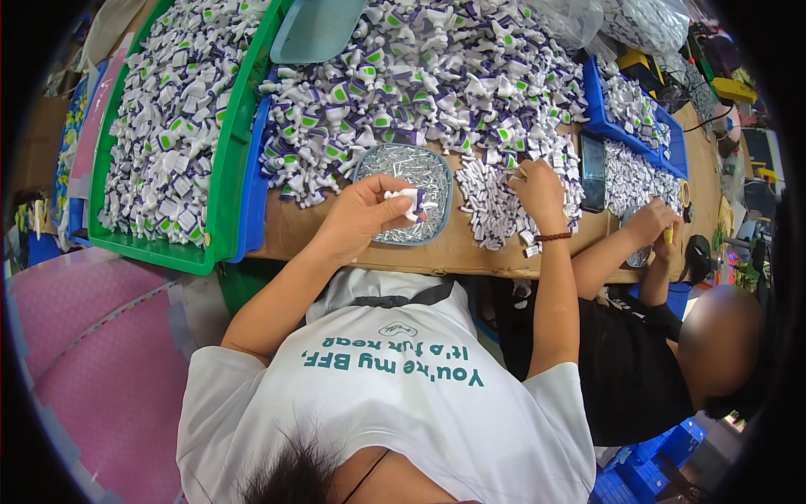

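Observation:
My left hand pinches a small white plastic part with purple trim between thumb and fingers. It is held over the near left side of a grey-blue tray filled with thin silvery metal pins. To the right, my right hand reaches down with its fingers closed at a heap of small white cylindrical pieces. A bit of yellow shows at its fingertips; what they grip, if anything, is too small to name. A beaded bracelet circles that wrist.
A large heap of white, purple and green parts covers the table's far side. A green crate of similar parts stands left. Right are a blue bin, a dark phone-like slab and a co-worker's hands at work.

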A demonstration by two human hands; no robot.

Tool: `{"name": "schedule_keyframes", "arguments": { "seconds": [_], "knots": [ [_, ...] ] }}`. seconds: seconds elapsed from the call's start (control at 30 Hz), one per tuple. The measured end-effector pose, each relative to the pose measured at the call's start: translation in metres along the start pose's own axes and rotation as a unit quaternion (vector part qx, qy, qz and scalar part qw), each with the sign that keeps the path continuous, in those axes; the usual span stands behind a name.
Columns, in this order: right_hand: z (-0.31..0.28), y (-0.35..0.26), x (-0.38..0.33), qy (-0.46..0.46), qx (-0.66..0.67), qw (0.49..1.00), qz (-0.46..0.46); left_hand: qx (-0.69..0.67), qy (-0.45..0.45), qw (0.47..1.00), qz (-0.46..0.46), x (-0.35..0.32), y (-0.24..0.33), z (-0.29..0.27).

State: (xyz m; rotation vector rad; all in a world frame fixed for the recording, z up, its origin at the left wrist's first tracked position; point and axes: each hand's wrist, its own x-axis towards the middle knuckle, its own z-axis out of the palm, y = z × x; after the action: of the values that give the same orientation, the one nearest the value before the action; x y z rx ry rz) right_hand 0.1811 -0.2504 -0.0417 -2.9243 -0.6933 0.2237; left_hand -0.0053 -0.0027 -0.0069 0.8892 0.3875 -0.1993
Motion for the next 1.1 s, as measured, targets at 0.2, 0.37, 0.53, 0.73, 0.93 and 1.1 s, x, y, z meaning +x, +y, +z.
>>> {"name": "schedule_keyframes", "arguments": {
  "seconds": [0.2,0.37,0.53,0.73,0.93,1.1],
  "knots": [
    [-0.032,-0.054,-0.023,-0.059,0.499,0.865,0.004,-0.073,0.011,0.997,-0.031,0.004,-0.005,-0.003],
    [-0.029,-0.102,-0.045,-0.105,0.586,0.801,-0.058,-0.104,0.0,0.994,-0.039,0.004,-0.006,-0.004],
    [-0.032,-0.121,-0.051,-0.098,0.647,0.755,-0.034,-0.115,-0.002,0.993,-0.039,0.003,-0.007,-0.007],
    [-0.027,-0.12,-0.05,-0.083,0.639,0.764,-0.039,-0.105,0.008,0.994,-0.04,0.002,-0.007,-0.006],
    [-0.027,-0.122,-0.051,-0.077,0.64,0.763,-0.044,-0.077,0.019,0.996,-0.036,0.003,-0.005,-0.005],
    [-0.026,-0.119,-0.052,-0.078,0.628,0.773,-0.047,-0.088,0.028,0.995,-0.029,0.001,-0.004,-0.003]
  ]
}}
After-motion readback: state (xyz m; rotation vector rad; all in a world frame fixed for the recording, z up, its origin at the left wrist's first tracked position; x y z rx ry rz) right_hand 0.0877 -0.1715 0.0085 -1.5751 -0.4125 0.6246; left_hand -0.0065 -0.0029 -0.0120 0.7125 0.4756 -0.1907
